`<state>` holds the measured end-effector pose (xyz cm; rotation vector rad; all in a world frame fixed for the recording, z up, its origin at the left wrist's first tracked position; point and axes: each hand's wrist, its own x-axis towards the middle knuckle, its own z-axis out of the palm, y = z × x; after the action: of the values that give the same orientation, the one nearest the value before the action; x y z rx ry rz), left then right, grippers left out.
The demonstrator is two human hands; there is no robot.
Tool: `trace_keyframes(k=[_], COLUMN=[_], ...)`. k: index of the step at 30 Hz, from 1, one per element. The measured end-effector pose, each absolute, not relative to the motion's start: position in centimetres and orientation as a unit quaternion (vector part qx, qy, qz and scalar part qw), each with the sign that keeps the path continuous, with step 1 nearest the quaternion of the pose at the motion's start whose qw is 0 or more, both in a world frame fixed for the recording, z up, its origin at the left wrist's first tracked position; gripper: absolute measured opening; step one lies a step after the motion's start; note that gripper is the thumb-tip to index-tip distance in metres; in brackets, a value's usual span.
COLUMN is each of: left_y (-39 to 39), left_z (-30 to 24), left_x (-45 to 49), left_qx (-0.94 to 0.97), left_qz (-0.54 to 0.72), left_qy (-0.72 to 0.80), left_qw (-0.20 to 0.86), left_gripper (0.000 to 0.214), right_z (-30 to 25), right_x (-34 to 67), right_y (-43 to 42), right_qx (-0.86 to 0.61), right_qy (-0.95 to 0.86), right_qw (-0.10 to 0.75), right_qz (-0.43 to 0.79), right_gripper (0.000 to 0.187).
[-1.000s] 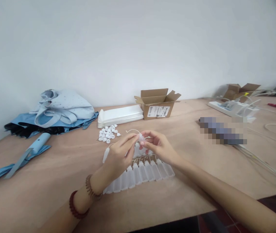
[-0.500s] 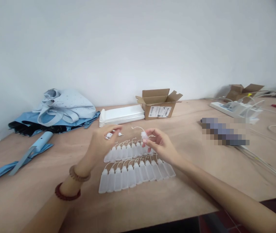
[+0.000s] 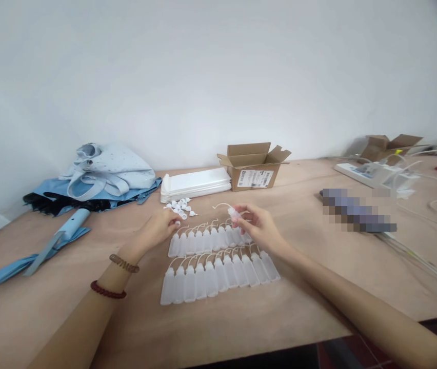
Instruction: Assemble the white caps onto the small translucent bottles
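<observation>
Two rows of several small translucent squeeze bottles (image 3: 218, 270) lie side by side on the wooden table (image 3: 241, 318). My right hand (image 3: 259, 226) pinches one more small bottle (image 3: 234, 212) above the far row, its tethered cap strap curling to the left. My left hand (image 3: 157, 229) has its fingers curled at the near edge of a pile of small white caps (image 3: 180, 206), pinching a white cap (image 3: 177, 223). Two bead bracelets circle my left wrist.
A stack of flat white pouches (image 3: 195, 183) and an open cardboard box (image 3: 255, 166) stand behind the caps. A light-blue umbrella and cloth (image 3: 87, 177) lie at the left. At the right are a blurred object (image 3: 357, 215), a power strip (image 3: 372, 174), cables and another box (image 3: 390, 145).
My left hand left the bottle, reached out to the cap pile and pinched a cap. My right hand kept holding the bottle and sank slightly.
</observation>
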<state>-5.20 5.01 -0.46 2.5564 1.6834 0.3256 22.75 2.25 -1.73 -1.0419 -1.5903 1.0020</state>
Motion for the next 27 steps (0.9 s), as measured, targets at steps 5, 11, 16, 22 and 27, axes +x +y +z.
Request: trace_keyframes(k=[5, 11, 16, 22, 27], left_y=[5.10, 5.10, 5.15, 5.11, 4.97], left_z=[-0.61, -0.84, -0.93, -0.46, -0.40], left_x=[-4.87, -4.63, -4.53, -4.57, -4.58], left_qx=[0.833, 0.836, 0.838, 0.841, 0.836], left_qz=[0.095, 0.092, 0.098, 0.117, 0.137], left_qy=[0.544, 0.541, 0.538, 0.528, 0.531], left_qw=[0.019, 0.012, 0.006, 0.002, 0.022], left_gripper=[0.025, 0.024, 0.021, 0.019, 0.016], right_z=[-1.80, -1.39, -1.41, -1.88, -1.99], right_x=[22.67, 22.47, 22.44, 22.38, 22.39], right_y=[2.25, 1.96, 1.96, 2.01, 1.92], right_qx=[-0.414, -0.417, -0.417, -0.399, -0.401], right_qy=[-0.651, -0.655, -0.660, -0.660, -0.664], right_qw=[0.484, 0.479, 0.475, 0.476, 0.467], right_qz=[0.412, 0.409, 0.406, 0.423, 0.424], right_gripper=[0.032, 0.032, 0.032, 0.030, 0.030])
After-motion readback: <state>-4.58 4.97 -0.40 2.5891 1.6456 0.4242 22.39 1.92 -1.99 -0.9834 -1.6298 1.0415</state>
